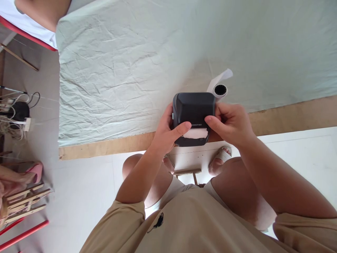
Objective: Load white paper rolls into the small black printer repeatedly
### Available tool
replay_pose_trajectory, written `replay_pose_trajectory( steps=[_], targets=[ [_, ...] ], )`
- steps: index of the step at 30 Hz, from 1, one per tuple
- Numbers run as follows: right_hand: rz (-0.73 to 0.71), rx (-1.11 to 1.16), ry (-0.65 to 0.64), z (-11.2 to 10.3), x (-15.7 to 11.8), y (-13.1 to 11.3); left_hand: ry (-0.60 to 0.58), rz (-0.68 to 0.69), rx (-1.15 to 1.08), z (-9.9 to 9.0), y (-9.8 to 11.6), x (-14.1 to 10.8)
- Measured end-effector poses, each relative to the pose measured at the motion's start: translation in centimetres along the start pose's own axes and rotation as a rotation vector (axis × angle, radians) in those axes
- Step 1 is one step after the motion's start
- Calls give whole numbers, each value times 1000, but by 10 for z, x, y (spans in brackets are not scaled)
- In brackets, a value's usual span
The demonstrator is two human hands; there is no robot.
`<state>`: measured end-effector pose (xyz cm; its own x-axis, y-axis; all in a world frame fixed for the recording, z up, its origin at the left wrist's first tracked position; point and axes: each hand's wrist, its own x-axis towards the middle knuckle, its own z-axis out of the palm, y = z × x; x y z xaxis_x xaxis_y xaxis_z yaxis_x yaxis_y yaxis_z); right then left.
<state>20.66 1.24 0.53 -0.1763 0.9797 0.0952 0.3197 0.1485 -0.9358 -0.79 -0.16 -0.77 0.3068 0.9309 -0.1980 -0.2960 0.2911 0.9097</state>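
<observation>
Between both hands is a small black label printer (pixel 195 107), held above the table's near edge. White paper (pixel 196 133) shows in its slot on the side toward me. My left hand (pixel 170 128) wraps its left side, thumb lying on the top beside the paper. On the right side, my right hand (pixel 231 121) grips with the thumb on the lid's lower corner and curled fingers against the edge. A small paper roll (pixel 220 90) with a dark core stands on the cloth just beyond the printer, its loose strip (pixel 223 75) sticking out behind.
A wrinkled pale green cloth (pixel 118 70) covers the table, whose bare wooden edge (pixel 105 145) faces me. At top left is another person's arm (pixel 44 12). Tangled cables (pixel 15 112) and a folding wooden stool (pixel 26 203) are on the floor at left.
</observation>
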Motion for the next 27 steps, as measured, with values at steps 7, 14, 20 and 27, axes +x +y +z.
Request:
replay_pose_trajectory(
  steps=[7,14,20,27],
  targets=[
    [14,-54,-15,-1,3,0,80,-63,-24,4,6,2],
    [48,-58,14,1,4,0,120,-54,-44,5,5,2],
    [60,-72,-1,1,1,3,122,-51,-25,6,6,4],
    [14,-44,-1,1,-1,5,114,-46,-35,4,5,2]
  ],
)
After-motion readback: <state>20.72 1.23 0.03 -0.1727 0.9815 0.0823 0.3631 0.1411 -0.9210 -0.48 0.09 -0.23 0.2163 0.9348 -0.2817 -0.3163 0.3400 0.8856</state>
